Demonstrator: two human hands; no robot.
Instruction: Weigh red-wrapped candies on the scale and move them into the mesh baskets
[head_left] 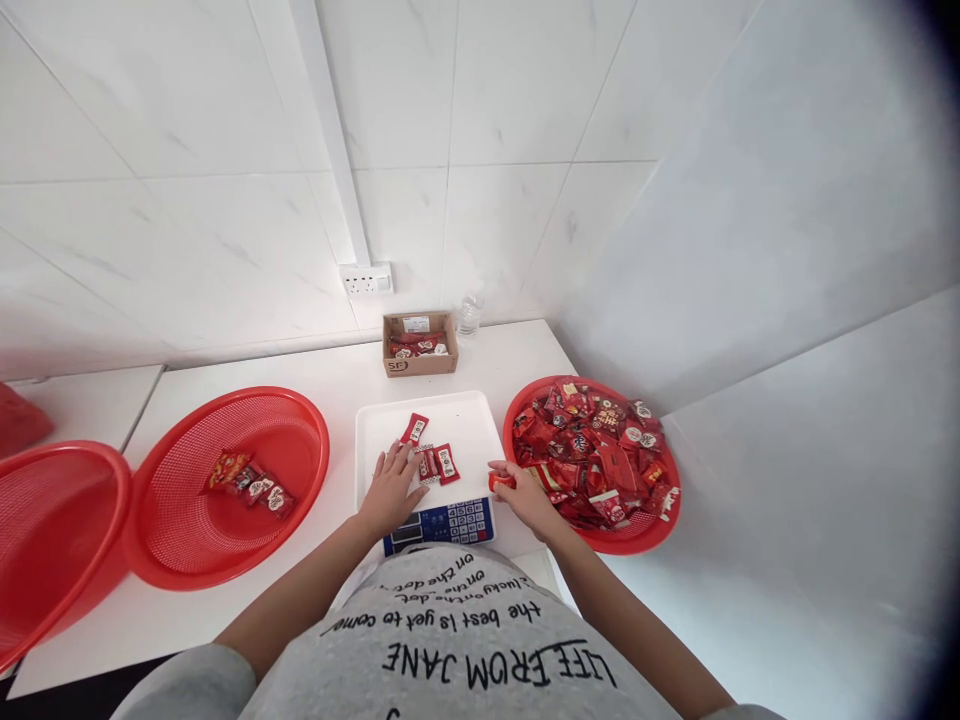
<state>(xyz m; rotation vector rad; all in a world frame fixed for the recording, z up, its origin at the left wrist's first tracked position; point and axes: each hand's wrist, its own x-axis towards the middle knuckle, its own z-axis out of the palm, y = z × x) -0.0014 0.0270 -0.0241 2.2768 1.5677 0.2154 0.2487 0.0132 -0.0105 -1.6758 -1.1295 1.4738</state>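
My left hand [391, 490] lies with its fingers spread over the left part of the white weighing pan [478, 425]. Its fingertips are at several small red-and-white snack packets [446, 464]; whether they press on one I cannot tell. Another red packet [415, 430] lies just beyond those fingers. At the pan's right edge, my right hand [525, 498] pinches a small red packet [500, 481]. Below the pan shows the blue keypad panel of the scale [457, 522], partly covered by my shirt.
On the right, a red basket [517, 400] is heaped with red packets. To the left, another red basket [172, 490] holds a few, beside a third red basket [60, 540]. A cardboard box [409, 367] with packets and a clear plastic bottle [470, 315] stand by the wall.
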